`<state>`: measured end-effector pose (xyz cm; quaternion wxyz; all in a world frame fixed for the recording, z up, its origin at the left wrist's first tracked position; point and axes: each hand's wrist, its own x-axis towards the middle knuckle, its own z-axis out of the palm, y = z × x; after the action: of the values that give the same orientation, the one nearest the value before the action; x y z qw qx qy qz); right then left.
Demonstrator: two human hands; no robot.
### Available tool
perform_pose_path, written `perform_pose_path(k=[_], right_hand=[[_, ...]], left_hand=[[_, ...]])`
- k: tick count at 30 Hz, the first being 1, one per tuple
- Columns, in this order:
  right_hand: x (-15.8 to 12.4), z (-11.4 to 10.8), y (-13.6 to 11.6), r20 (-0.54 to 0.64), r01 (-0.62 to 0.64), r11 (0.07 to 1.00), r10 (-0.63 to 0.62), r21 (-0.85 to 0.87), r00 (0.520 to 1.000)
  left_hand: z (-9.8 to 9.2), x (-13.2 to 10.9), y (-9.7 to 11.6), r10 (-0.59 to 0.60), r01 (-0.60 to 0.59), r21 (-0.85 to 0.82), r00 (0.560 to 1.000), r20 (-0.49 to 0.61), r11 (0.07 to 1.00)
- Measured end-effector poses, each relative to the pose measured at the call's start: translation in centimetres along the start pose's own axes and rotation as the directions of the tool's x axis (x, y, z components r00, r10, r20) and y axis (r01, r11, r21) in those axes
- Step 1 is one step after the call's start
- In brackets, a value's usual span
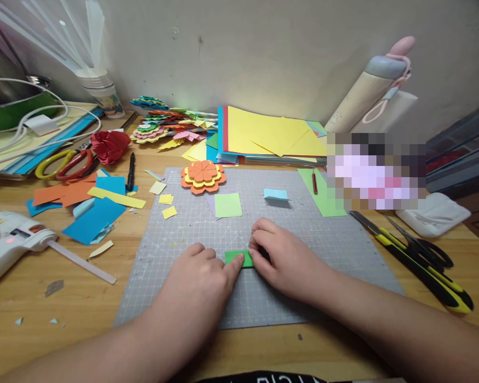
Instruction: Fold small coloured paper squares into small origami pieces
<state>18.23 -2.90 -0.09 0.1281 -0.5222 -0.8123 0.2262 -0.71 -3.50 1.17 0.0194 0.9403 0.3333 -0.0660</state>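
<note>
On the grey cutting mat [171, 298] lies a small green piece of paper [232, 257], which looks folded into a strip. My left hand [197, 287] presses it down with an outstretched fingertip, the other fingers curled under. At the paper's right end, my right hand [279, 255] is closed, thumb and fingertips meeting at the edge; its palm side is partly hidden. Just beyond are a light green paper square [229, 205] over a purple one, a folded light blue paper [275, 194] and a layered orange and yellow paper flower [203, 176].
Left: a glue gun [19, 236], blue and orange paper scraps [96, 218], a black pen [131, 170] and scissors [74, 164]. Behind: paper flowers [163, 125] and a coloured paper stack [267, 130]. Right: a yellow-black utility knife [423, 268], black scissors [427, 250] and a bottle [363, 93].
</note>
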Motion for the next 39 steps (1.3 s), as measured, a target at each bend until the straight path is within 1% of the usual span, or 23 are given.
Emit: perform_pose_path(k=[12,20,39], right_hand=[[0.22,0.11,0.00,-0.008,0.016,1.000,-0.016,-0.007,1.000],[0.17,0.03,-0.11,0.005,0.014,1.000,-0.014,-0.009,1.000],[0.13,0.12,-0.07,-0.014,0.013,1.000,-0.013,0.011,1.000]], left_hand=[[0.02,-0.13,-0.10,0.004,-0.004,0.003,1.000,-0.011,1.000],[-0.26,0.09,-0.04,0.001,-0.001,0.008,0.999,0.042,1.000],[0.11,-0.04,0.11,0.034,-0.034,0.014,0.999,-0.008,0.999]])
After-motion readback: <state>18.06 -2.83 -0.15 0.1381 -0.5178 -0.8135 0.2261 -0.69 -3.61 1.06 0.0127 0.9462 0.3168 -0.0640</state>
